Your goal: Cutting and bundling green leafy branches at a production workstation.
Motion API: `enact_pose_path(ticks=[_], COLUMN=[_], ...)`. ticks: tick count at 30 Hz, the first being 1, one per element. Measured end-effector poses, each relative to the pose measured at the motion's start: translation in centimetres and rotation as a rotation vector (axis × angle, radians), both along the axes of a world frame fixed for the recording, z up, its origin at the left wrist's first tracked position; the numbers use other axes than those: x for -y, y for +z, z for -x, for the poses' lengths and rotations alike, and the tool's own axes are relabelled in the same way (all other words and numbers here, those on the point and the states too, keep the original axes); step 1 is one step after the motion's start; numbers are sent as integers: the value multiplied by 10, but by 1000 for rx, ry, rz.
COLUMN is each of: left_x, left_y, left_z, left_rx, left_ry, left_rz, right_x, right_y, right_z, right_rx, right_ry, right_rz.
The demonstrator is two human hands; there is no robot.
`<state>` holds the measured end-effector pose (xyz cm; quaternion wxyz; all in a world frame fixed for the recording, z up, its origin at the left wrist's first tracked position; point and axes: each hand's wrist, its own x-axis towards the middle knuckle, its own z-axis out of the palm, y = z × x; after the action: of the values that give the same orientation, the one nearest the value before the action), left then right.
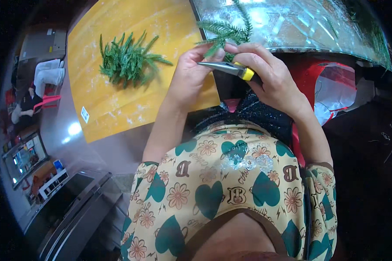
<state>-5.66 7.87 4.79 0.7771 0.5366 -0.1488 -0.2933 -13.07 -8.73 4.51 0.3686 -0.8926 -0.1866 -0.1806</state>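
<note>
Both hands are raised close together in front of me, above the gap between two work surfaces. A green artificial pine sprig [224, 31] is pinched in my left hand [191, 71], its needled tips spreading upward. My right hand [270, 71] is closed around a pair of needle-nose pliers [224, 66] with yellow-and-black handles. The metal jaws point left, toward the left palm. The right fingertips meet the left ones at the base of the sprig, so its stem end is mostly hidden. Whether the plier jaws grip anything cannot be seen.
A heap of similar green sprigs [128, 61] lies on the yellow board [104, 111] at left. A glossy clear-covered surface [287, 26] is at the far right, with more greenery at its edge. Below it stands a red-edged bag [335, 89]. A pink stool [48, 102] is farther left.
</note>
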Motion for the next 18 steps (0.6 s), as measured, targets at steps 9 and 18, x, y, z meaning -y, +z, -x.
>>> enact_pose_path(ticks=[9,18], left_x=[-14,-12], left_y=[-17,-23], left_z=[-6,2], left_rx=[182,272], left_ry=[142,213], left_rz=[121,96], right_x=[7,8], right_y=[2,3], right_z=[6,14], right_rx=[77,-195], right_ry=[-190,-376], right_rz=[92,347])
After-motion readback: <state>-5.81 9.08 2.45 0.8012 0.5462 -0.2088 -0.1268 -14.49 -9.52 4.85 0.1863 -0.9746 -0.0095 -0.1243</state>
